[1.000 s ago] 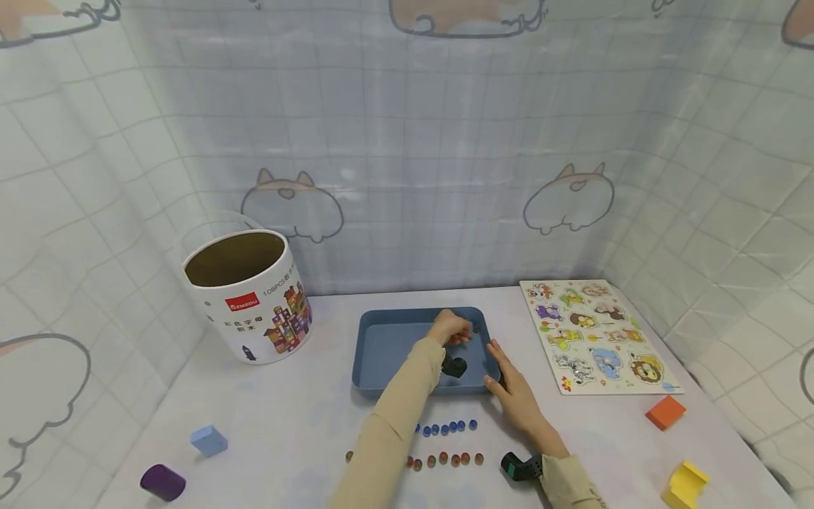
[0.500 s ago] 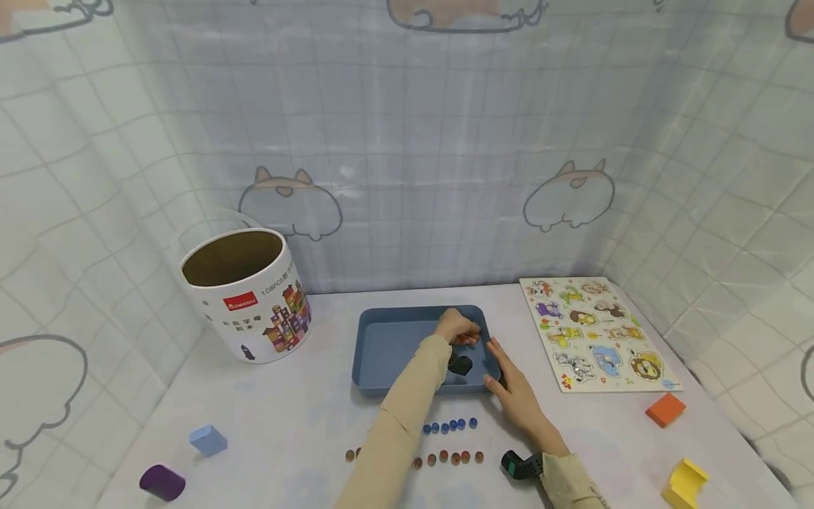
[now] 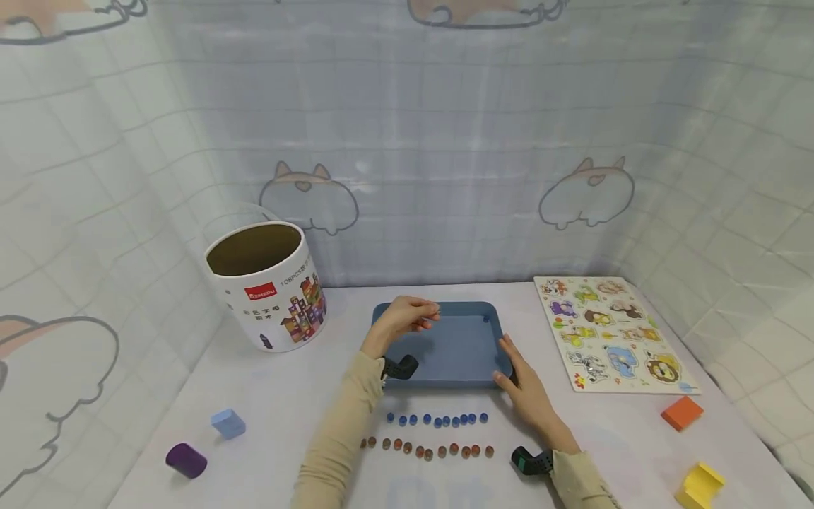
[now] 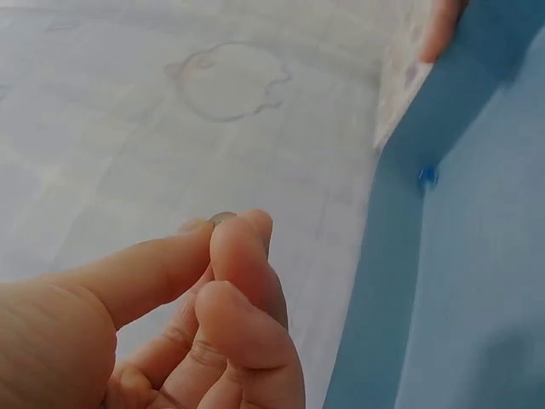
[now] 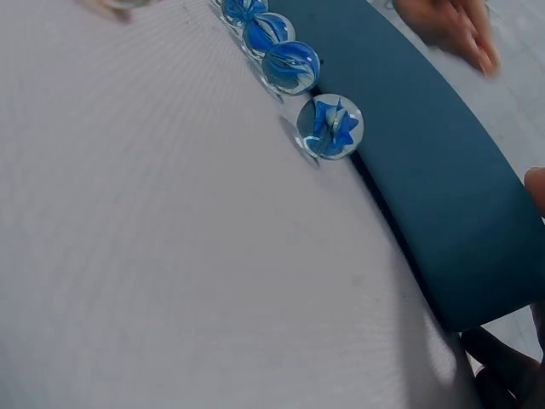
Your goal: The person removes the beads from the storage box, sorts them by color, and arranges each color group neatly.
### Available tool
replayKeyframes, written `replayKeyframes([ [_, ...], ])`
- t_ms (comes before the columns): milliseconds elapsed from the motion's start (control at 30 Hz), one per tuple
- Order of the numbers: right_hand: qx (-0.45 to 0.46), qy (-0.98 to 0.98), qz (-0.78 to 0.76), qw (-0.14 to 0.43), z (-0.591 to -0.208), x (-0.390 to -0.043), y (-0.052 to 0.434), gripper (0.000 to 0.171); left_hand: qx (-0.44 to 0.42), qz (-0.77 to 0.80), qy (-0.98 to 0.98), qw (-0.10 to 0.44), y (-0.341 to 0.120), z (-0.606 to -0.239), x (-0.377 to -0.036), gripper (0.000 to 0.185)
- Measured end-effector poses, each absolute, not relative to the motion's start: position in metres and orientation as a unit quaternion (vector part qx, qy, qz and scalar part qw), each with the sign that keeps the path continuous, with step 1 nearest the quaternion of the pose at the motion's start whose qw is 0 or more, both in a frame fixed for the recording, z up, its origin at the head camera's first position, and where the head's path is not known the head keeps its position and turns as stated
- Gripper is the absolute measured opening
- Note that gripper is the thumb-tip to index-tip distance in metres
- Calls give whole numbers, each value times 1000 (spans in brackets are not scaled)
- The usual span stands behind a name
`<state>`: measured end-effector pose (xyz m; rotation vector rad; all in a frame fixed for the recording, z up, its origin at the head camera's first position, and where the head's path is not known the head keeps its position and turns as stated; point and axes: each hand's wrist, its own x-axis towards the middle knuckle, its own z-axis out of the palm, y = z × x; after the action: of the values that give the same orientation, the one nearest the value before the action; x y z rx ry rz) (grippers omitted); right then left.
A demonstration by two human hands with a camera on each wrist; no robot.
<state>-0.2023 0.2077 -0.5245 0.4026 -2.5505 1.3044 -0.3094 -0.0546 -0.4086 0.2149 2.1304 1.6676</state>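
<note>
Left hand pinches a marble over the tray; right hand steadies the tray.

Left hand (image 3: 407, 316) hovers above the rectangular blue plastic tray (image 3: 445, 350), thumb and fingertips (image 4: 243, 247) pinched on a small dark glass marble (image 4: 223, 218). Right hand (image 3: 528, 392) lies with fingers straight against the tray's right rim. One blue marble (image 4: 427, 176) sits inside the tray. Rows of blue marbles (image 3: 439, 420) and brown marbles (image 3: 427, 449) line the white worktop (image 3: 292, 417) just before the tray.

I see a slate-blue tray (image 3: 445, 346) on the pale lilac surface (image 3: 305, 417), one row of blue-swirled clear marbles (image 3: 439, 420) and one of reddish-brown marbles (image 3: 427, 449) — beige sleeves (image 3: 331, 438), a white tub (image 3: 263, 286) printed with coloured buildings, an orange block (image 3: 681, 413), a yellow block (image 3: 699, 486), a purple block (image 3: 186, 460), a light blue block (image 3: 228, 423) — corgi-print white backdrop (image 3: 305, 198)
</note>
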Motion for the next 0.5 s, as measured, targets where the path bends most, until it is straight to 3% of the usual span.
replayKeyframes([
  [200,140,-875,447,124,-522,-201,207,63,64,586,786,187,-117,-413,-274,35],
  [500,139,-875,447,121,-522,-201,208,62,59,558,798,217,-180,-441,-214,36],
])
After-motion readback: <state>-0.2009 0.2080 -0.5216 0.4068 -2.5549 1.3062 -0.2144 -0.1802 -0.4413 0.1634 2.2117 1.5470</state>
